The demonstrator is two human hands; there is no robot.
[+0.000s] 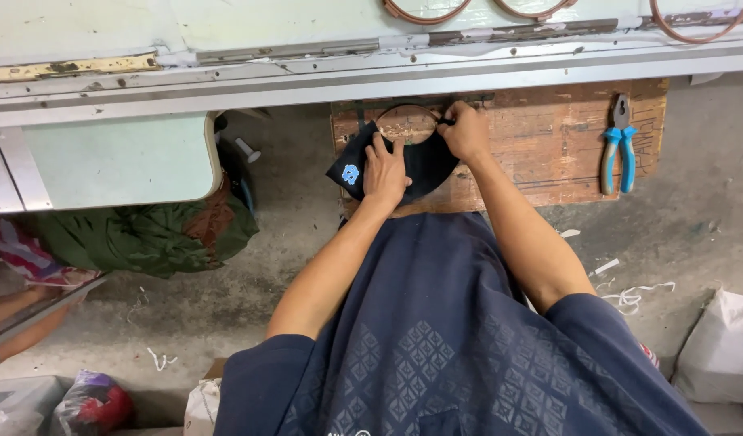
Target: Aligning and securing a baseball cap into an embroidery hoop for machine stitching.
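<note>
The left hand [385,171] lies flat, fingers spread open, pressing down on a black cloth piece [404,165] with a small light-blue embroidered patch [351,173] near its left corner. The cloth sits on a worn wooden bench [549,153], close to the bench's left edge and partly overhanging its near edge. A round wooden hoop [408,113] rests at the bench's far edge, touching the cloth and half covered by it. The right hand [464,131] is curled shut at the hoop's right side, pinching something small and dark there (possibly the hoop's tightening screw or the cloth's rim; the view is too small to tell which). Blue-handled pliers [618,145] lie near the bench's right edge, well apart from both hands. Further hoops [424,10] rest on the pale machine bed beyond. A green garment [145,234] is heaped on the floor to the left, and a white bag [723,347] stands at the right.
</note>
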